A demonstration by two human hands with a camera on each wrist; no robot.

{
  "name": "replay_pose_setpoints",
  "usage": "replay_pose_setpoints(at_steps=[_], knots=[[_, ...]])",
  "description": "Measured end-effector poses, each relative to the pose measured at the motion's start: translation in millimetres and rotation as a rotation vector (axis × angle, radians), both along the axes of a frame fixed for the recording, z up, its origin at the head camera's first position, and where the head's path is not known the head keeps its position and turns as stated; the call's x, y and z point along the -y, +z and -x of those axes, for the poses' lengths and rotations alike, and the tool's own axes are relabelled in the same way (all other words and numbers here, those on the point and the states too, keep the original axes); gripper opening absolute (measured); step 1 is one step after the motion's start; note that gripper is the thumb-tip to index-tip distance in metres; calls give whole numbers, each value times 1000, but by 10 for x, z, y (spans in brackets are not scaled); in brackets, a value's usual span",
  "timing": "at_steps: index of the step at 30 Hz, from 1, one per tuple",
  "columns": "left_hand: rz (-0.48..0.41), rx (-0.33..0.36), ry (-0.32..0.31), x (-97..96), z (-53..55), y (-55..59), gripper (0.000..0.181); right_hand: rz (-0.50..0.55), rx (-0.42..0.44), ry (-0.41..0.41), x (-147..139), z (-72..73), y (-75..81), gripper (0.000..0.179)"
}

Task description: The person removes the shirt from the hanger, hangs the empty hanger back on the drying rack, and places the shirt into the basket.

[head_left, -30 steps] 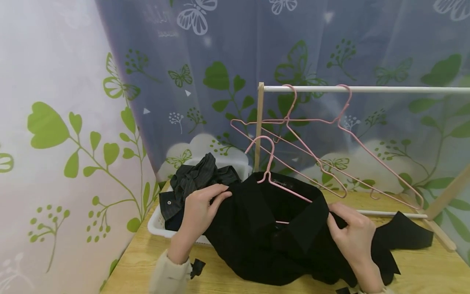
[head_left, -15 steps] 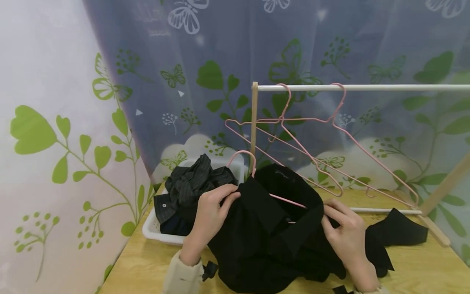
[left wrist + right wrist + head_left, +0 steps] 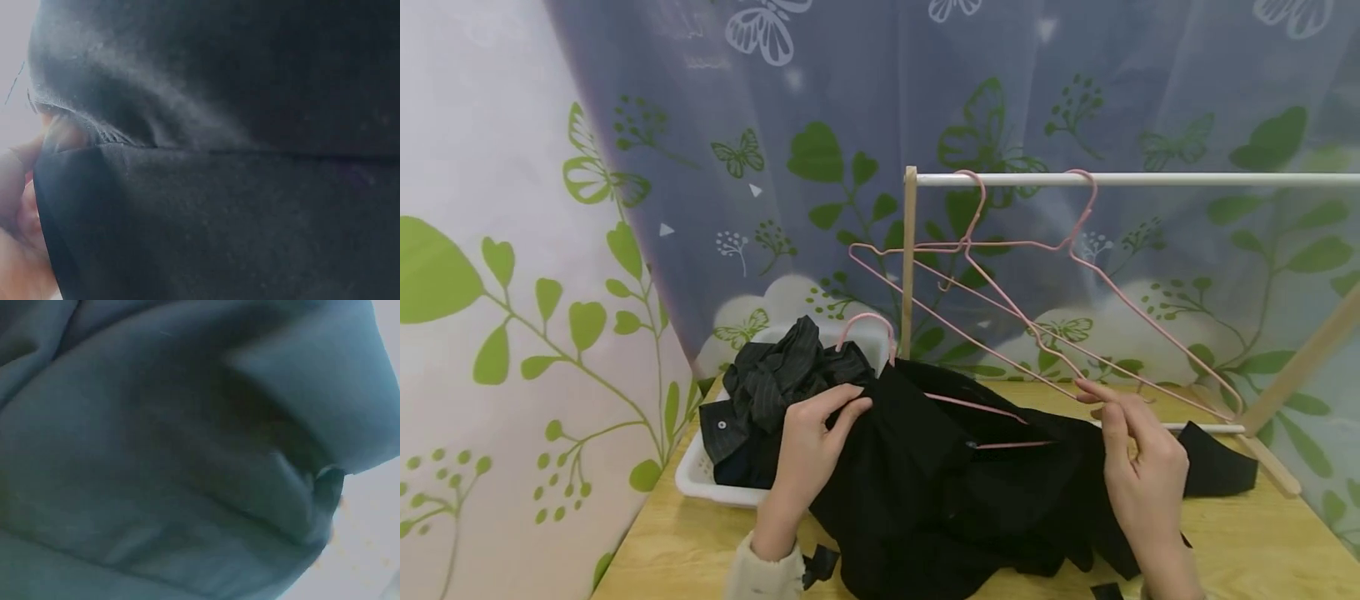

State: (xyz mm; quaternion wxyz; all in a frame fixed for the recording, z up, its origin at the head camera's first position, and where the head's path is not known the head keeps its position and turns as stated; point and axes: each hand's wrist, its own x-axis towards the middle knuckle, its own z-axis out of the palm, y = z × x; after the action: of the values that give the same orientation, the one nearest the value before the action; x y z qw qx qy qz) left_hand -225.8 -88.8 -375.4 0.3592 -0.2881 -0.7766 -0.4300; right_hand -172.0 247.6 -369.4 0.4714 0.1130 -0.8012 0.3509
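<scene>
A black shirt (image 3: pixel 917 492) lies spread over the table front, its collar open toward the back. Inside the neck opening is a pink hanger (image 3: pixel 973 407); its hook sticks up past the collar on the left. My left hand (image 3: pixel 812 442) pinches the shirt's shoulder beside the collar between thumb and fingers. In the left wrist view, dark cloth (image 3: pixel 219 219) fills most of the picture, with fingers at its left edge. My right hand (image 3: pixel 1146 467) is raised over the shirt's right side, index finger extended, no cloth between thumb and fingertips. Shirt fabric (image 3: pixel 156 456) fills the right wrist view.
A white basket (image 3: pixel 688 483) holding crumpled dark striped clothing (image 3: pixel 782 367) stands at the left. Behind the shirt is a rack with a white rail (image 3: pixel 1150 179) and a wooden post (image 3: pixel 909 258). Two more pink hangers (image 3: pixel 1078 225) hang from the rail.
My right hand has let go of the collar and moved up and to the right. The right side of the collar has sunk. The hanger's hook has shifted left and lower, while my left hand keeps its pinch.
</scene>
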Motion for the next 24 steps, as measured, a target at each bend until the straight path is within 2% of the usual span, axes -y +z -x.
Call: replay_pose_setpoints(at_steps=[2, 5, 8, 13, 18, 21, 24], knots=[[-1, 13, -1, -8, -13, -19, 7, -37, -23, 8, 49, -25, 10, 31], [-8, 22, -7, -10, -20, -32, 7, -184, -6, -25, 118, -36, 8, 53], [-18, 22, -18, -4, -31, -26, 8, -288, 27, -81, 164, -23, -9, 50], [-16, 44, -68, 18, -70, 2, 10, -240, 99, -205, 166, -21, -37, 46], [5, 52, -130, 30, -108, 26, 11, -182, 284, -326, 136, -28, -30, 32], [9, 40, -154, 37, -101, 15, 12, -162, 376, -349, 96, -21, -19, 28], [-7, 29, -147, 59, -76, -9, 13, -134, 402, -317, 30, -14, -2, 25]])
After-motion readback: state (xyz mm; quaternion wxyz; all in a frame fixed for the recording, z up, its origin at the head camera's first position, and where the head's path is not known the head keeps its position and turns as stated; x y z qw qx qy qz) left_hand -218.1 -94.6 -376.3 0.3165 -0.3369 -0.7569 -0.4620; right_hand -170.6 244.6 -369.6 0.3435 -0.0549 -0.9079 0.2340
